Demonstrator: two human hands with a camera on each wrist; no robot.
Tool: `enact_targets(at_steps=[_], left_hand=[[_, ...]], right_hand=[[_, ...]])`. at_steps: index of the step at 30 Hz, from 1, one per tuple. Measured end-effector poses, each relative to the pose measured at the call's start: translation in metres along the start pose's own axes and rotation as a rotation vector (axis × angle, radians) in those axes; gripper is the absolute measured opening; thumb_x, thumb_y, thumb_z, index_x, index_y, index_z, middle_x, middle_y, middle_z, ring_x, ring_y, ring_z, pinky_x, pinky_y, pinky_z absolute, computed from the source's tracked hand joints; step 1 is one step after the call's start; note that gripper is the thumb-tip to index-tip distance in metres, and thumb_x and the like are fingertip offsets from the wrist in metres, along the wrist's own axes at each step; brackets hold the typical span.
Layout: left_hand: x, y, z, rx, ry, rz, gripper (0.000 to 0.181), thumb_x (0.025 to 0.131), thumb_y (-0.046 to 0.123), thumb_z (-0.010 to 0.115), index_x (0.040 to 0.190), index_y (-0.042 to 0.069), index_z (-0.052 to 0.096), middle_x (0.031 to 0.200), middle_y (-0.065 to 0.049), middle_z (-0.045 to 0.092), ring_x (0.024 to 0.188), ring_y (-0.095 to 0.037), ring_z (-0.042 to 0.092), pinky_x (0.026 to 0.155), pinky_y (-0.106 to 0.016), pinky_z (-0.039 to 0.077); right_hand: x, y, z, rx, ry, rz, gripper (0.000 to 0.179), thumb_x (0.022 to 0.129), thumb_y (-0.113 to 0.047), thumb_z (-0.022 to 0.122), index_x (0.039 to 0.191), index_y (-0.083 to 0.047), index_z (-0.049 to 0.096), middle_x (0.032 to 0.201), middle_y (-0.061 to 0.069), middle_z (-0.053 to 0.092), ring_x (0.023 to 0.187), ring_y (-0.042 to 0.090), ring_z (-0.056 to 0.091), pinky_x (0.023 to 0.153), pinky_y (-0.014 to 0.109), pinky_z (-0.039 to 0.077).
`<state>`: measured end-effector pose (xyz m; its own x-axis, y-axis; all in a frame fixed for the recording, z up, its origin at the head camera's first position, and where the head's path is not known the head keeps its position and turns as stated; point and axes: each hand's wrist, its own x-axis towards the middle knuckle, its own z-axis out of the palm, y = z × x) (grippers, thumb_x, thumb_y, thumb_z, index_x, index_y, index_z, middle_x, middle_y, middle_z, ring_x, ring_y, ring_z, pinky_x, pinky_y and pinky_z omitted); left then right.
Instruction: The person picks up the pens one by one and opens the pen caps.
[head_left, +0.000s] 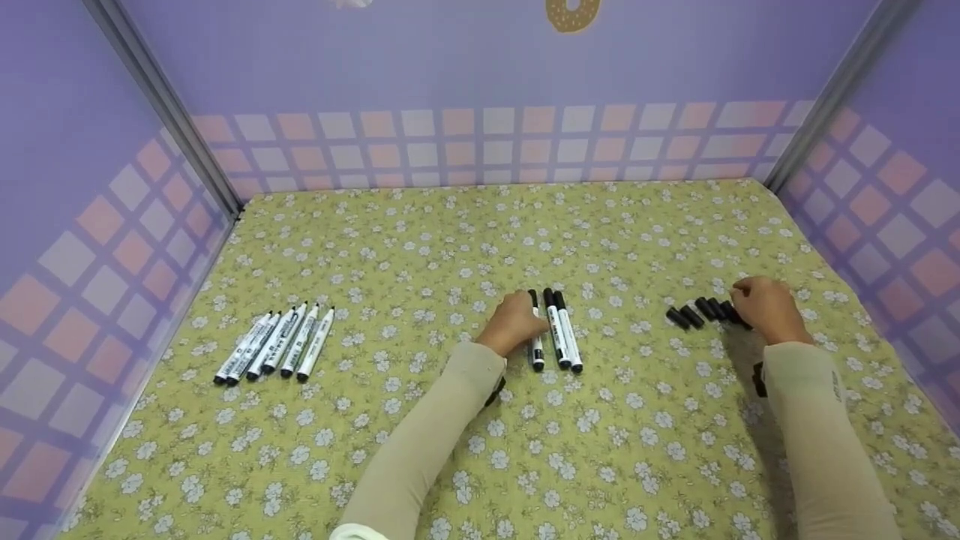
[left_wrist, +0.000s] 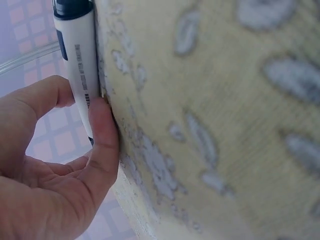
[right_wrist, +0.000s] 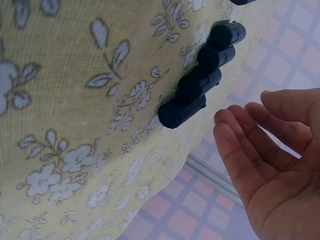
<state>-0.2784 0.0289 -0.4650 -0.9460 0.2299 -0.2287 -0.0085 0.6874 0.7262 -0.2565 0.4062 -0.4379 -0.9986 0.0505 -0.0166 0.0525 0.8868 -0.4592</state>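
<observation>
With thumb and finger, my left hand (head_left: 516,322) pinches a white marker (left_wrist: 80,65) with a black end, low over the cloth at the middle of the table. Its far end is partly hidden by the fingers in the left wrist view. Just right of it in the head view lie two more white markers (head_left: 568,334) with black caps, side by side. My right hand (right_wrist: 272,155) hovers beside a row of short black marker caps (right_wrist: 182,110), fingers loosely bent and apart from them, holding nothing. In the head view that hand partly covers the row's right end.
Several white markers without caps (head_left: 279,341) lie in a slanted row at the left, dark tips pointing away from me. A yellow-green flowered cloth (head_left: 420,247) covers the table. Purple walls with a checked band (head_left: 480,142) enclose the back and both sides.
</observation>
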Motion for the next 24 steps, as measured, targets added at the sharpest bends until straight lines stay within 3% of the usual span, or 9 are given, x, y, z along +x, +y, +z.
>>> enact_targets(at_steps=[6, 10, 19, 24], left_hand=[[-0.002, -0.003, -0.002, -0.049, 0.000, 0.012, 0.030, 0.082, 0.007, 0.064, 0.066, 0.014, 0.039, 0.060, 0.001, 0.032, 0.050, -0.012, 0.034, 0.048, -0.027, 0.032], [-0.002, -0.005, -0.005, -0.087, -0.028, 0.002, 0.033, 0.083, 0.007, 0.063, 0.061, 0.016, 0.039, 0.054, 0.002, 0.033, 0.045, -0.012, 0.034, 0.045, -0.028, 0.032], [-0.001, -0.011, -0.012, -0.089, -0.089, -0.006, 0.044, 0.084, 0.007, 0.057, 0.058, 0.019, 0.024, 0.052, 0.004, 0.019, 0.045, -0.011, 0.020, 0.044, -0.028, 0.024], [-0.005, -0.013, -0.020, -0.137, -0.111, 0.003, 0.047, 0.086, 0.005, 0.054, 0.057, 0.019, 0.020, 0.053, 0.004, 0.014, 0.047, -0.013, 0.011, 0.044, -0.030, 0.018]], right_hand=[[0.001, -0.002, 0.000, 0.004, 0.013, -0.023, 0.041, 0.101, -0.016, 0.042, 0.127, 0.014, 0.054, 0.121, 0.038, 0.055, 0.078, 0.032, 0.061, 0.068, 0.045, 0.048], [0.001, -0.002, 0.000, 0.007, 0.010, -0.023, 0.041, 0.100, -0.016, 0.043, 0.126, 0.013, 0.055, 0.120, 0.037, 0.056, 0.080, 0.032, 0.062, 0.069, 0.045, 0.048], [0.002, -0.007, 0.000, 0.008, 0.007, -0.038, 0.042, 0.102, -0.017, 0.042, 0.128, 0.014, 0.053, 0.121, 0.038, 0.055, 0.091, 0.042, 0.063, 0.075, 0.053, 0.049], [0.002, -0.011, 0.000, -0.003, 0.005, -0.032, 0.041, 0.102, -0.017, 0.042, 0.129, 0.012, 0.053, 0.121, 0.036, 0.056, 0.088, 0.040, 0.063, 0.070, 0.048, 0.049]])
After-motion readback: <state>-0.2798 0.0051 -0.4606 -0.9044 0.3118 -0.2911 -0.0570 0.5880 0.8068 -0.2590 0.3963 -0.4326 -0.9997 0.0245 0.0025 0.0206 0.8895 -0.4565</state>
